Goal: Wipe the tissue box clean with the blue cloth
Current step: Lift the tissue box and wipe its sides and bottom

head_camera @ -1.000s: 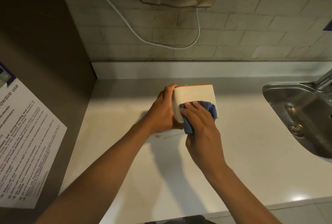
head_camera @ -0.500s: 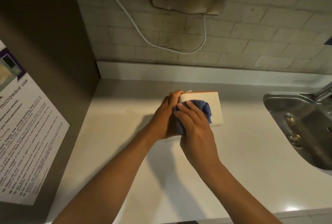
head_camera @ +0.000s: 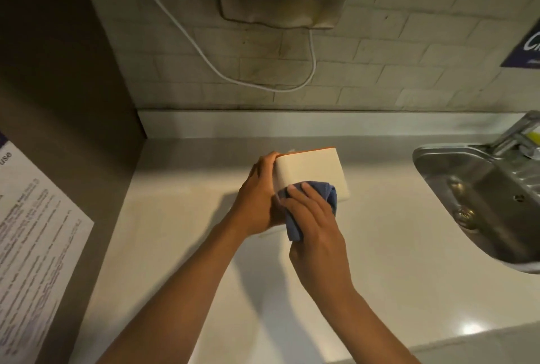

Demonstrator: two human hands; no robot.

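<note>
The box, a plain white block with a thin orange top edge, stands on the pale worktop left of the sink, its left end gripped by the left hand, while the right hand presses a bunched blue cloth against its near face.

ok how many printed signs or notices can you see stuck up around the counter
2. A white notice with small text is on the dark panel at the left. A dark blue sign is on the tiled wall at the upper right, cut off by the frame edge. Others may lie outside the view.
</note>
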